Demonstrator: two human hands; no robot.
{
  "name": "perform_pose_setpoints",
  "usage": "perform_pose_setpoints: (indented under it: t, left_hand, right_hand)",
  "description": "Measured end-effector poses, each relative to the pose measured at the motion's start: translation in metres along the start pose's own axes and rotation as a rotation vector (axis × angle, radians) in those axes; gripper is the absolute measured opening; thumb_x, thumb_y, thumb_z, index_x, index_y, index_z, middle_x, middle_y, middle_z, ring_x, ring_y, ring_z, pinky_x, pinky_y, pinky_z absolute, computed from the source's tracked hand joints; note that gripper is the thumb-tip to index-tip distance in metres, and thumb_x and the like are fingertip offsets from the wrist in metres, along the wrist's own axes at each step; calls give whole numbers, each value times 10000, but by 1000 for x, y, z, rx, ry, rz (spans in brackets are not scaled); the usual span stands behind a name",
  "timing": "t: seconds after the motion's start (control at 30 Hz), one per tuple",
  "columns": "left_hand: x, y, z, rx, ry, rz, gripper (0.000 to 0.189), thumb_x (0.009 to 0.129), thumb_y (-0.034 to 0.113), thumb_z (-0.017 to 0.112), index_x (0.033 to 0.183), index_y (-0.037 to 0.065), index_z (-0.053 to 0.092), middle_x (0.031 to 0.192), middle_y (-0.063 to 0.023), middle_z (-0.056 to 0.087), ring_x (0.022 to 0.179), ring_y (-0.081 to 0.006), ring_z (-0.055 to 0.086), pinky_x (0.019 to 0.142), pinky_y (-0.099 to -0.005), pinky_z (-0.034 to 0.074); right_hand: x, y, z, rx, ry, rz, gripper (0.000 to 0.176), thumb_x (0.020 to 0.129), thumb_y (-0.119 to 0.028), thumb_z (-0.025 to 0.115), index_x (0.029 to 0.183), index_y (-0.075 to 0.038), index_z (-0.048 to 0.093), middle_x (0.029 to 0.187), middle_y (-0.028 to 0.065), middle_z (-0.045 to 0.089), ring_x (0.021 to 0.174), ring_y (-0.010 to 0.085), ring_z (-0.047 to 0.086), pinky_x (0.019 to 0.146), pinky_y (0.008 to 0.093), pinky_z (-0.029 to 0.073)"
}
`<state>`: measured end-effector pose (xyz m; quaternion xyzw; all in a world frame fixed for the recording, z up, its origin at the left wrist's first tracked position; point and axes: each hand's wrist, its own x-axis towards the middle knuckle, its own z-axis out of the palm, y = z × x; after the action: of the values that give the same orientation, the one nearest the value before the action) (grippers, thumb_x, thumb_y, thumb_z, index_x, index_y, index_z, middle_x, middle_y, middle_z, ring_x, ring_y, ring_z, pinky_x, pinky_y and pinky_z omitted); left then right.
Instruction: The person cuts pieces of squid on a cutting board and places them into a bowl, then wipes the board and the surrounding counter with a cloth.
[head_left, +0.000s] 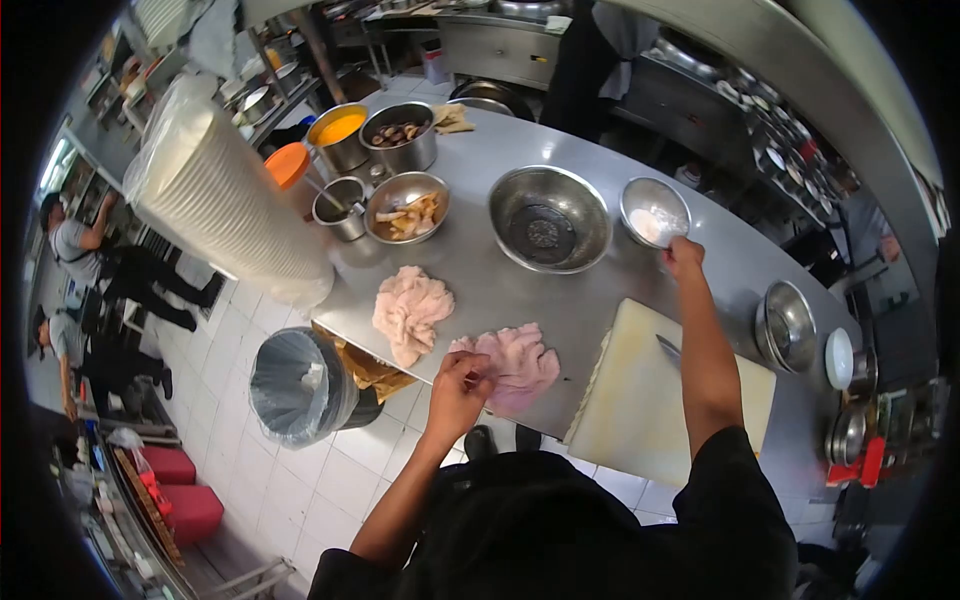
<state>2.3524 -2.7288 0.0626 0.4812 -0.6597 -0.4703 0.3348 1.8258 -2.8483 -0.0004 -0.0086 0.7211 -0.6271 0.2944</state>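
My right hand (pixel 683 256) is closed at the near rim of a small metal bowl (pixel 678 205), which has white powder (pixel 652 227) inside. My left hand (pixel 462 388) is over the left edge of a crumpled pink cloth (pixel 525 365). Its fingers are curled together, and whatever may be between them is hidden. Another pink cloth (pixel 412 312) lies bunched up farther left. Between the small bowl and the cloths stands a wide metal bowl (pixel 507 205) with what looks like clear liquid at its bottom. A cutting board (pixel 640 400) with a knife (pixel 668 347) on it lies below my right forearm.
A bagged stack of white containers (pixel 230 190) leans at the table's left. Nearby are a bowl of yellowish pieces (pixel 412 217), a pot of dark pieces (pixel 400 133) and a pot of orange liquid (pixel 338 127). A lined bin (pixel 300 385) stands below. Other people are around.
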Motion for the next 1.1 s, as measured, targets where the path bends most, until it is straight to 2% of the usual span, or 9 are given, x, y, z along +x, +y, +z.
perform_pose_setpoints:
  t: [0.2,0.27,0.43,0.5,0.6,0.7,0.83,0.97,1.1]
  left_hand:
    - [-37,-23,-35,11,114,-156,294,809,42,729,1099,21,681,1082,-120,588,811,-192,652,708,-294,558]
    - [-45,-30,-46,64,175,-205,336,783,42,754,1111,37,678,1076,-120,595,852,-211,655,701,-298,553]
    - [-5,-18,-55,446,271,263,479,699,55,754,1167,88,660,1180,-176,564,1081,-374,549,929,-449,457]
    - [22,-8,-52,781,352,173,535,709,56,727,1232,94,621,1233,-225,537,1121,-403,519,955,-448,441]
    - [66,-53,-49,567,404,-40,555,718,62,697,1263,72,594,1254,-277,516,1095,-436,531,943,-461,449]
    - [87,-86,-23,444,391,222,516,710,40,670,1222,30,610,1238,-315,515,1083,-448,542,934,-471,460]
    - [77,-72,-11,231,-32,101,420,721,15,653,1141,1,646,1211,-279,548,1116,-456,537,953,-458,471]
    - [19,-45,-19,322,249,408,388,732,9,703,1118,28,671,1246,-203,572,1129,-375,556,956,-412,471]
    - [-17,-64,-36,299,231,241,401,761,63,747,1153,48,662,1260,-183,571,1154,-362,542,976,-419,456]
  right_hand:
    - [-43,-22,-61,-229,-100,-252,101,696,-25,560,610,18,529,539,95,525,378,169,476,342,296,340]
    - [-92,-51,-84,-288,-282,-259,26,720,-6,565,739,9,557,605,69,524,412,147,464,354,285,343]
    - [-187,-92,-78,-386,-484,-215,120,760,10,576,876,-19,565,667,32,539,490,123,492,413,261,375]
    - [-217,-89,-59,-418,-547,-202,131,769,10,583,897,-15,568,676,37,550,502,127,501,433,260,384]
    - [-264,-78,-14,-421,-677,-164,168,774,-2,596,941,-14,579,696,42,561,512,126,505,439,258,378]
    - [-310,-53,46,-414,-791,-131,220,772,-7,601,991,9,595,689,51,567,507,133,508,443,268,386]
    - [-339,12,137,-301,-982,-104,237,751,4,611,979,68,599,713,93,610,488,164,546,424,300,437]
    - [-385,58,201,-405,-967,-25,193,770,34,597,961,50,574,738,115,613,532,184,596,449,294,495]
    - [-400,102,232,-450,-945,-33,188,791,-3,631,962,61,586,746,123,632,546,179,621,465,289,525]
